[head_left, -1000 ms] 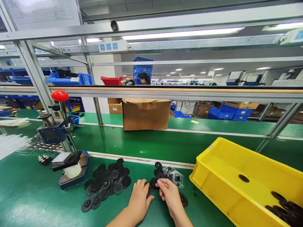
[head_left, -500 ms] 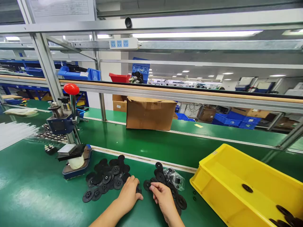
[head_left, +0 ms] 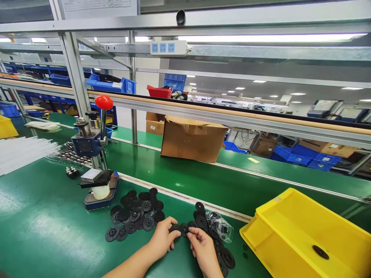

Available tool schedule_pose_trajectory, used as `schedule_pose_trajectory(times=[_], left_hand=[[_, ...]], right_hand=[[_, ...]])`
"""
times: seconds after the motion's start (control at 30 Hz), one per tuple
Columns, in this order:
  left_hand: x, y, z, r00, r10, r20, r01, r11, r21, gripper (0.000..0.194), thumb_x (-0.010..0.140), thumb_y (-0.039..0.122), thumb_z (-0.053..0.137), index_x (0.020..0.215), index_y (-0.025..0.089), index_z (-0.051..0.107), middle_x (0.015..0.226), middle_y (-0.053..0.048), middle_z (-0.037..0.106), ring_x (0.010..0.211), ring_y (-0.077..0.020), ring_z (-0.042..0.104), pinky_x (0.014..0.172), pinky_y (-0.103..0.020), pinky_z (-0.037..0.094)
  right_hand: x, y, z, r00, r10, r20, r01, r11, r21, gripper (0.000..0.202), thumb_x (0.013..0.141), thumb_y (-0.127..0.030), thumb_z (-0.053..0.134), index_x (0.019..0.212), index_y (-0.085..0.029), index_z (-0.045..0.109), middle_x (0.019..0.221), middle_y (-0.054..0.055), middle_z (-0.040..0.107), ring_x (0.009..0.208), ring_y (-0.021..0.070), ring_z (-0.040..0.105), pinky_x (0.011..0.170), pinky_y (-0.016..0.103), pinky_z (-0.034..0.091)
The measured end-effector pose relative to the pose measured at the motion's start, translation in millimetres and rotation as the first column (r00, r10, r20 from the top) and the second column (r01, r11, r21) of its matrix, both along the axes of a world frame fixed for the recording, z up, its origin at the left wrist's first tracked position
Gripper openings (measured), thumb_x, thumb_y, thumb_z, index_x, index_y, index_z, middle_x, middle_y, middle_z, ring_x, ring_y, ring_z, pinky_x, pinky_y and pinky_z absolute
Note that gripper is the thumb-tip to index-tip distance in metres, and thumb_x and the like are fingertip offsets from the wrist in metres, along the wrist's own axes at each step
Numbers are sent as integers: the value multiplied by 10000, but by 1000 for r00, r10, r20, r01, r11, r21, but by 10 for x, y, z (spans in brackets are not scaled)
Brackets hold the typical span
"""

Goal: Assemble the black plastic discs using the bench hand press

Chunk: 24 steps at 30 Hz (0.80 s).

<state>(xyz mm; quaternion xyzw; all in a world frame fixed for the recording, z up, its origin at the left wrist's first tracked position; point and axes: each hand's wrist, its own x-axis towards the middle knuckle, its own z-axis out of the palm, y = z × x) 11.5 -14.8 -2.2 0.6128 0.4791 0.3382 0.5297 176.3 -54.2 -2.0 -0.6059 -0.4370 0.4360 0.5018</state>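
My left hand point(head_left: 162, 238) is closed on a black plastic disc point(head_left: 175, 227), held between thumb and fingers low over the green bench. My right hand point(head_left: 203, 247) makes a pinch with thumb and index finger at the edge of another black disc point(head_left: 183, 229); what sits between those fingertips is hidden. Left of my hands lies a loose pile of black discs point(head_left: 135, 213), some with ribbed, holed centres. More discs point(head_left: 227, 258) trail beside and behind my right hand, next to a clear plastic bag point(head_left: 218, 224) with small dark parts in it.
A yellow bin point(head_left: 272, 227) at the right has a black disc inside. Two small black rings point(head_left: 245, 251) lie beside it. A hand press point(head_left: 95, 146) with a red knob stands at the left. Behind are a cardboard box point(head_left: 193, 139) and metal frame rails point(head_left: 232, 110).
The view has swung left, so the scene sits farther right. My left hand has brought its disc closer to my right fingertips; the disc now shows more.
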Motion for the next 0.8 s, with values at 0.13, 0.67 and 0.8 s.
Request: schedule_pose_trajectory(times=[0.13,0.67,0.8], left_hand=[[103,-27,-38,926,6,377,90,967,-238,503,681,592,654,871,149,509,585,20,559,461,-157,601,461,-271,463],[37,-36,31,807,-43,589,303,886,-350,481,654,501,761,835,89,592,701,-119,702,552,-182,679,578,-308,550],[3,-38,63,791,-53,609,323,882,-344,446,630,423,799,830,86,586,726,-130,714,565,-177,683,584,-299,552]], right_hand=[[-18,-11,15,998,15,66,-20,997,69,579,634,-691,702,825,-144,709,632,58,613,530,161,517,504,274,428],[-142,-36,-14,932,-5,363,-66,981,182,303,702,-533,723,722,-232,756,645,43,549,632,198,501,624,306,396],[-146,-41,8,934,12,358,-83,979,184,267,705,-504,725,705,-239,757,620,32,528,617,189,488,619,303,383]])
